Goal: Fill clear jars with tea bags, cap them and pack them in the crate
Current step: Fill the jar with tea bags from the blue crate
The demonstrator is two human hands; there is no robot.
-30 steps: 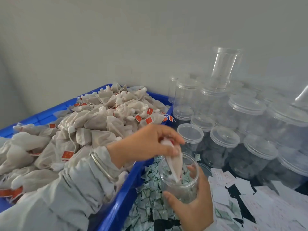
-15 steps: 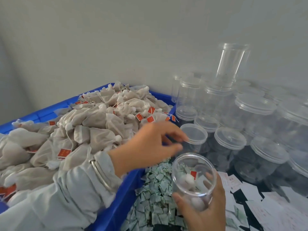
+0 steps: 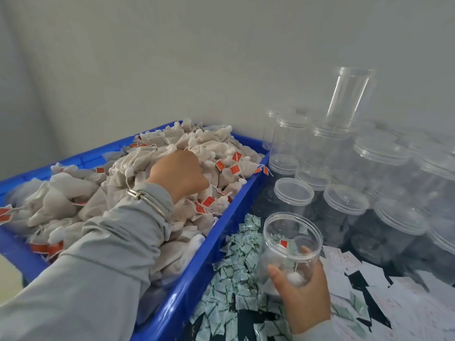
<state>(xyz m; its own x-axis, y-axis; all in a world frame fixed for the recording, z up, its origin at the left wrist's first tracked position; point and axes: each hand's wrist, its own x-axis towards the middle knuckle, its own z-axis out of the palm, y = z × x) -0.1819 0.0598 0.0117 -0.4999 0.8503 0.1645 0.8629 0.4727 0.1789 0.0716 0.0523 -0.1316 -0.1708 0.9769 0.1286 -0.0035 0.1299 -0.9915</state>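
A blue crate [image 3: 221, 244] on the left is heaped with beige tea bags [image 3: 73, 200] that carry red tags. My left hand [image 3: 179, 173] lies on top of the heap with its fingers dug down into the bags, and the back of the hand hides them. To the right of the crate, my right hand [image 3: 305, 299] grips an uncapped clear jar [image 3: 293, 232] from below and tilts it toward me. A tea bag with a red tag [image 3: 295, 276] lies inside the jar.
Many capped, empty clear jars [image 3: 344, 200] crowd the dark table at the right, some stacked, with one lidless jar [image 3: 347, 99] on top. Small green-and-white sachets [image 3: 236, 262] lie beside the crate. White paper slips [image 3: 406, 299] are scattered at the lower right. A grey wall stands close behind.
My left hand dropped a tea bag into the jar, then moved left and back onto the heap in the crate. My right hand kept hold of the jar.
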